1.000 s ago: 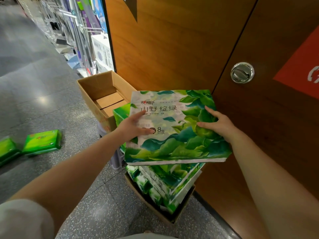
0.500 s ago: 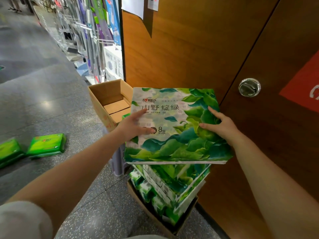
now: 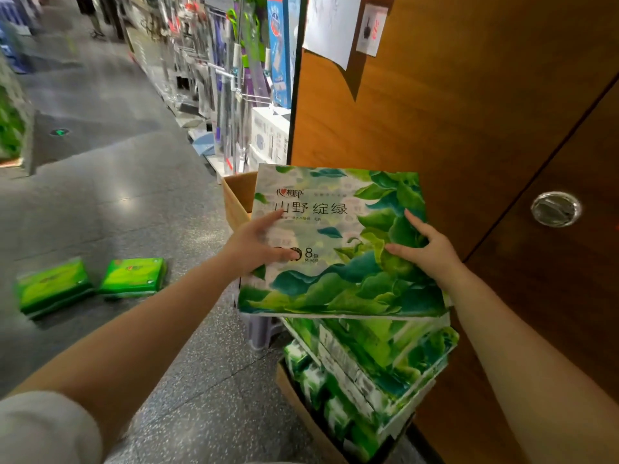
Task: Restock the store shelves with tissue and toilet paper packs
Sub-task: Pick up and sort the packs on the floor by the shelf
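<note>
Tissue pack [image 3: 338, 242], judged light, soft and slick-wrapped, is gripped by left hand [image 3: 258, 249] at nine o'clock, right hand [image 3: 425, 252] at three o'clock.

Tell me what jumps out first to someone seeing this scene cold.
The large green leaf-print tissue pack in the middle, held flat with the left hand and right hand on its top face. Below it, more leaf-print packs stand stacked in a cardboard box against the wooden door. To the left, two bright green packs lie on the grey floor.
</note>
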